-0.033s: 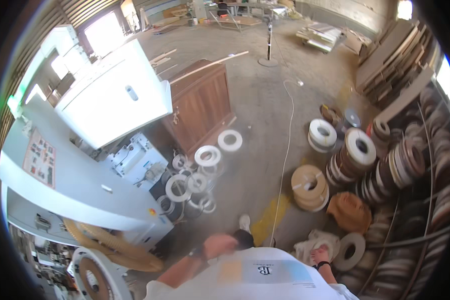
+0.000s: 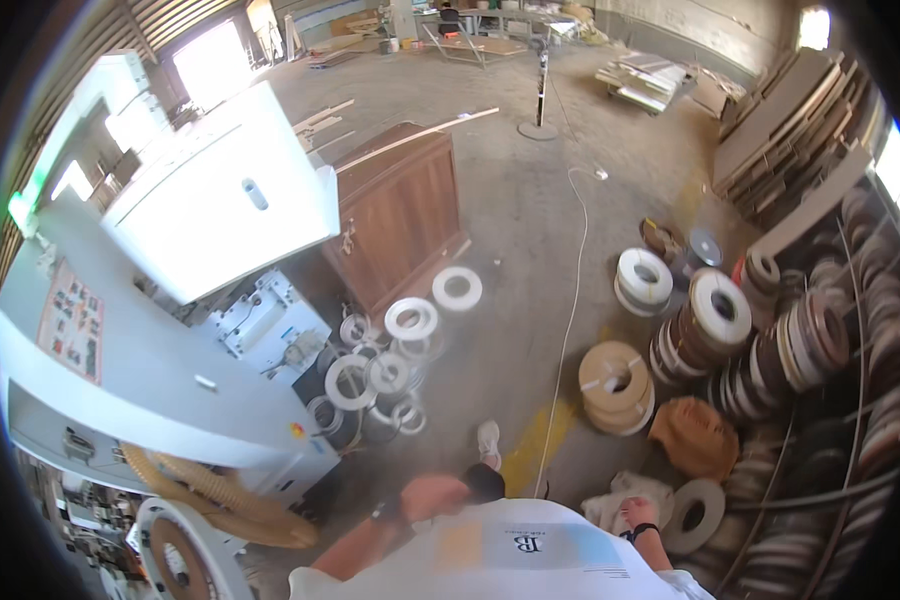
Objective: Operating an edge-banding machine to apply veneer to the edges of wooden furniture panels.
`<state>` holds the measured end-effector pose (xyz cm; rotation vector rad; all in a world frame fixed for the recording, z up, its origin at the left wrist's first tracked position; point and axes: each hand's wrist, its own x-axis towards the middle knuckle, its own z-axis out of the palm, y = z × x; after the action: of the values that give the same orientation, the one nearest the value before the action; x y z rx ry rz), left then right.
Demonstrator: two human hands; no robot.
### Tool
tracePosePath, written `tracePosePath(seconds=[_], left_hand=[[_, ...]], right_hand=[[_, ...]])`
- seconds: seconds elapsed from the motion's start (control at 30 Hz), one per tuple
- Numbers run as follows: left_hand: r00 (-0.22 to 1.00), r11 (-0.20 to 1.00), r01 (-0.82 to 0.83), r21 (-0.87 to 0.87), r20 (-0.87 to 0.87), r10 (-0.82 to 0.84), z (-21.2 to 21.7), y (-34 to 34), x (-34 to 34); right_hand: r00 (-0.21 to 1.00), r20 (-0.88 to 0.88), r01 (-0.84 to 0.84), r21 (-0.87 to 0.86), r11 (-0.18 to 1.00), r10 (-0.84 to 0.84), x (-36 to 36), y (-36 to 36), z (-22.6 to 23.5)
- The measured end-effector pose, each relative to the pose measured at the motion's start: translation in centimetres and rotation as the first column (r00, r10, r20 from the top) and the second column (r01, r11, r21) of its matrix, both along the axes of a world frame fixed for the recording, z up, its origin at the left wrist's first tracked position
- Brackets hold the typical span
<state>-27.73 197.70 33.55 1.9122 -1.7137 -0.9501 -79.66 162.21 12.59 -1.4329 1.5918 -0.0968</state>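
My left hand [image 2: 435, 497] is bent in front of my body, beside the dark cloth of my trouser leg [image 2: 486, 482]. It is smeared by motion, so its fingers cannot be made out. My right hand [image 2: 634, 513] hangs low at my right side, a black band [image 2: 647, 528] on its wrist. Behind that hand lies a crumpled whitish bag or cloth [image 2: 602, 508]; whether they touch, I cannot tell. A pale ring-shaped roll [image 2: 712, 503] is just right of it. No held object shows in either hand.
A pale machine [image 2: 240, 400] with a raised white cover [image 2: 220, 200] stands left. Loose white rings [image 2: 410, 318] lie beside a brown wooden cabinet [image 2: 400, 200]. Tan rolls [image 2: 615, 380] and many stacked rolls [image 2: 725, 310] fill the right. A white cable [image 2: 573, 290] crosses the floor.
The view has shifted slightly, and more of my white shoe shows ahead of my body. Both hands keep nearly the same places.
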Motion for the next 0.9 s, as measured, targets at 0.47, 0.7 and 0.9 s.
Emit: tracePosePath(seconds=[0.47,0.7,0.9], left_hand=[[0.973,0.968,0.228,-0.108,0.071,-0.221,8.6,-47.0,28.6],[0.959,0.956,0.284,0.075,-0.021,-0.283,2.3,-66.4,39.0],[0.870,0.988,-0.157,0.006,-0.473,0.141,-2.5,-76.9,47.6]], right_hand=[[0.818,-0.064,-0.574,-0.123,0.809,0.571,38.5,-31.8,5.0],[0.913,0.065,-0.404,0.016,0.915,0.402,49.9,-49.6,-1.8],[0.828,0.023,-0.561,0.023,0.828,0.561,57.1,-71.5,-9.2]])
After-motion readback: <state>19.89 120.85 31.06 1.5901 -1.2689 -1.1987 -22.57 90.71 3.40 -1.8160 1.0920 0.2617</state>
